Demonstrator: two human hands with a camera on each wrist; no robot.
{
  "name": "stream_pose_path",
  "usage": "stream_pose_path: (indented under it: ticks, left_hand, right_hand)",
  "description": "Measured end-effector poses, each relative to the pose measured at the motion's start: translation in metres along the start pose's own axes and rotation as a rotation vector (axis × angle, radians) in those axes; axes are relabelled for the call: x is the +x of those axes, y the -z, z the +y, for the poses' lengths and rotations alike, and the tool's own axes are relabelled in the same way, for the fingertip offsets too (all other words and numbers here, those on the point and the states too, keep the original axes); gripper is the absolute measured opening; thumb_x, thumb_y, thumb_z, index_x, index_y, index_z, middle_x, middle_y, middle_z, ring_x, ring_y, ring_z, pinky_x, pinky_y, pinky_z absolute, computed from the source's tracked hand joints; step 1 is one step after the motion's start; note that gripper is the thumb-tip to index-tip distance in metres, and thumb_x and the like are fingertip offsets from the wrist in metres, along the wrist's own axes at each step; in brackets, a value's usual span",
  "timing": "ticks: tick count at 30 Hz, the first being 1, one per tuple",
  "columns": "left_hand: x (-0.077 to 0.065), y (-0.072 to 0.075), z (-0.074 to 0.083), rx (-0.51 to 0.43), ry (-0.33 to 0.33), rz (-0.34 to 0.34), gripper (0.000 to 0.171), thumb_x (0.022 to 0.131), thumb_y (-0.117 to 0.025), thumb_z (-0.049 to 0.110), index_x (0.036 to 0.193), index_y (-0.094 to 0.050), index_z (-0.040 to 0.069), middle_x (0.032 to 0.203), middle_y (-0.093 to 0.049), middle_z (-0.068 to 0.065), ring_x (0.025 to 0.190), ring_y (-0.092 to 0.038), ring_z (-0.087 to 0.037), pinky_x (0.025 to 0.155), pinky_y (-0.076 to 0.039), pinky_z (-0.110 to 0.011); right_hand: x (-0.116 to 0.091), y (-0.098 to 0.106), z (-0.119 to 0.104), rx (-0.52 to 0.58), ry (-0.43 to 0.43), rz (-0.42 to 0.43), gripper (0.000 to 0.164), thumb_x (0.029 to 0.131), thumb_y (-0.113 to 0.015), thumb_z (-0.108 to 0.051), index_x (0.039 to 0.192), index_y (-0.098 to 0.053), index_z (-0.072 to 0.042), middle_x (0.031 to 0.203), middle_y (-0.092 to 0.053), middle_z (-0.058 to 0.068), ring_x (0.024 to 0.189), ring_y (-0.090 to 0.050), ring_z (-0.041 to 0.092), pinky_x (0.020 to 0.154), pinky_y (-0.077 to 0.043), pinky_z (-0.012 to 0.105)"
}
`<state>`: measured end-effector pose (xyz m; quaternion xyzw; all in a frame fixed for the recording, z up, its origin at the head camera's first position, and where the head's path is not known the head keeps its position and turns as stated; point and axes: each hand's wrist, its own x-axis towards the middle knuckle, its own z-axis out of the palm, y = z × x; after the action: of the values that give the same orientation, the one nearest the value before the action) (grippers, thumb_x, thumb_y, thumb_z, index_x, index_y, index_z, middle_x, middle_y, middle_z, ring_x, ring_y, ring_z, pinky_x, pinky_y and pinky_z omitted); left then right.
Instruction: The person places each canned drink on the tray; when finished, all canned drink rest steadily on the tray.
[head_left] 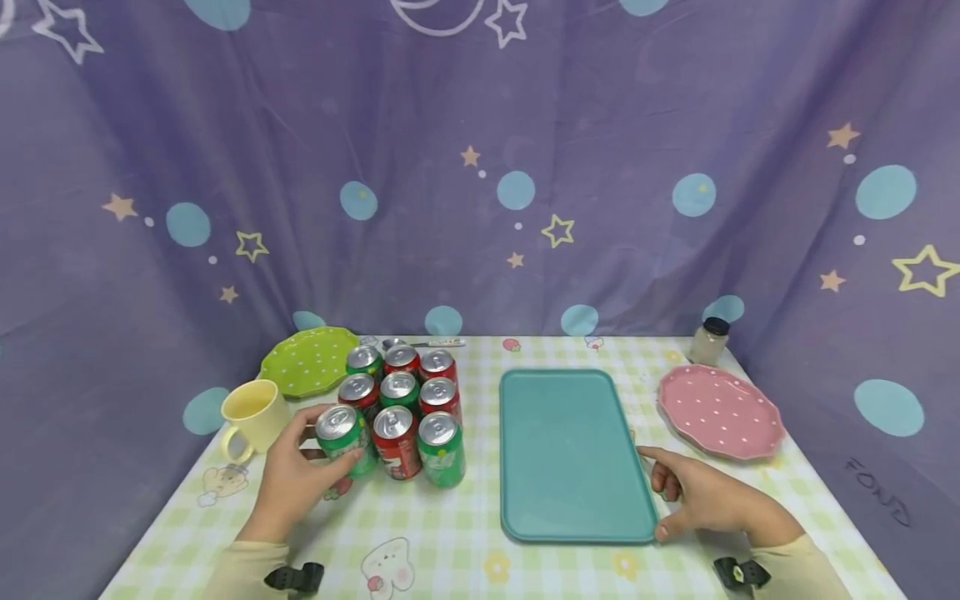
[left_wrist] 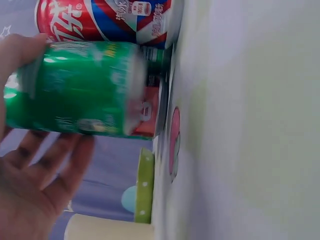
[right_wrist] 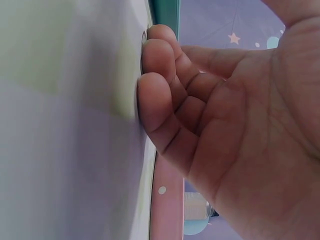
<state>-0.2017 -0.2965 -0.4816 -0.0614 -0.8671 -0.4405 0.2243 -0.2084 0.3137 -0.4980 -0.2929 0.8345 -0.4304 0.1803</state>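
My left hand (head_left: pixel 295 467) holds a green soda can (head_left: pixel 347 437) round its side, thumb in front and fingers behind. In the left wrist view the bottom of this green can (left_wrist: pixel 75 90) shows a small gap above the cloth. It is at the near left corner of a block of red and green cans, beside a red cola can (head_left: pixel 396 442). My right hand (head_left: pixel 705 496) is at the right edge of a teal tray (head_left: pixel 573 458), index finger along the rim and thumb by the near corner. Its other fingers (right_wrist: pixel 155 100) rest loosely bent on the cloth.
Left of the cans stand a yellow mug (head_left: pixel 258 414) and a green dotted plate (head_left: pixel 307 362). A spoon (head_left: pixel 431 342) lies behind them. On the right are a pink dotted plate (head_left: pixel 720 412) and a black-lidded jar (head_left: pixel 708 342). A purple curtain (head_left: pixel 480 275) hangs behind the table.
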Motion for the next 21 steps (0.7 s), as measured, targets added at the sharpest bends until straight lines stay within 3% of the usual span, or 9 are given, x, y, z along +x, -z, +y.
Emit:
stream_pose_path:
  ticks: [9, 15, 21]
  left_hand:
    - [0.003, 0.017, 0.031, -0.003, -0.142, 0.174, 0.081, 0.064, -0.1, 0.0, 0.136, -0.065, 0.015, 0.122, -0.066, 0.005, 0.106, -0.06, -0.005, 0.076, -0.051, -0.013]
    - [0.004, 0.027, 0.059, -0.055, -0.262, 0.243, 0.088, 0.055, -0.097, -0.014, 0.134, -0.063, 0.0, 0.125, -0.065, -0.002, 0.108, -0.061, -0.002, 0.078, -0.05, -0.008]
    - [0.009, 0.023, 0.094, -0.138, -0.25, 0.258, 0.089, 0.06, -0.095, -0.016, 0.14, -0.061, 0.002, 0.128, -0.066, 0.001, 0.11, -0.065, -0.007, 0.082, -0.053, -0.012]
  right_hand:
    - [-0.003, -0.002, -0.001, -0.016, 0.033, 0.015, 0.109, 0.073, -0.096, -0.016, 0.152, -0.03, 0.017, 0.1, -0.056, 0.012, 0.083, -0.054, 0.016, 0.069, -0.049, 0.031]
    - [-0.001, -0.003, 0.0, 0.008, 0.028, 0.007, 0.107, 0.073, -0.095, -0.015, 0.151, -0.03, 0.018, 0.101, -0.056, 0.013, 0.084, -0.053, 0.016, 0.07, -0.049, 0.031]
    - [0.0, 0.0, 0.0, 0.008, 0.027, 0.005, 0.106, 0.073, -0.095, -0.014, 0.151, -0.031, 0.018, 0.101, -0.055, 0.013, 0.085, -0.054, 0.018, 0.07, -0.049, 0.032]
